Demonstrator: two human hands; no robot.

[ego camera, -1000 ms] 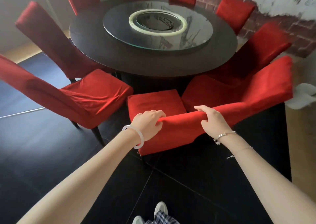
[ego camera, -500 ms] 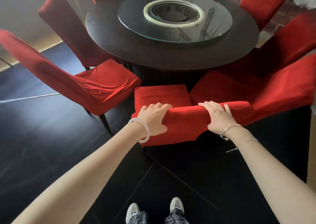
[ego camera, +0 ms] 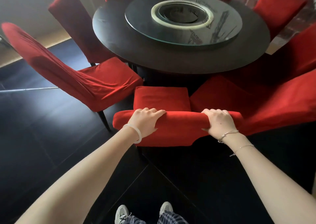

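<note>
The chair [ego camera: 181,123] we have in hand stands on the near side of the tabletop [ego camera: 171,61]. Its seat faces that tabletop, with the front edge close to the rim and not clearly under it. We hold it by the top rail of the backrest. Our left grip [ego camera: 145,121] is clamped over the rail toward one end, fingers curled across the top and thumb on the near face. Our right grip [ego camera: 220,123] is clamped the same way toward the other end, well apart from the left.

We judge the frame under the red cover to be stiff and fairly weighty, so the chair should slide or tilt as one piece. The cover itself is soft, loose cloth, already bunching under our right fingers. It may slip over the frame if we pull on the fabric alone. The sound hold is the one we have, squeezing through the cloth onto the hard rail, with both hands set wide to keep the chair from swinging.

Around the same tabletop, one red chair [ego camera: 77,80] sits angled out to our left of ours. Another red chair [ego camera: 273,104] crowds it on our right, the seats nearly touching. A glass turntable [ego camera: 222,27] lies on the tabletop's middle.
</note>
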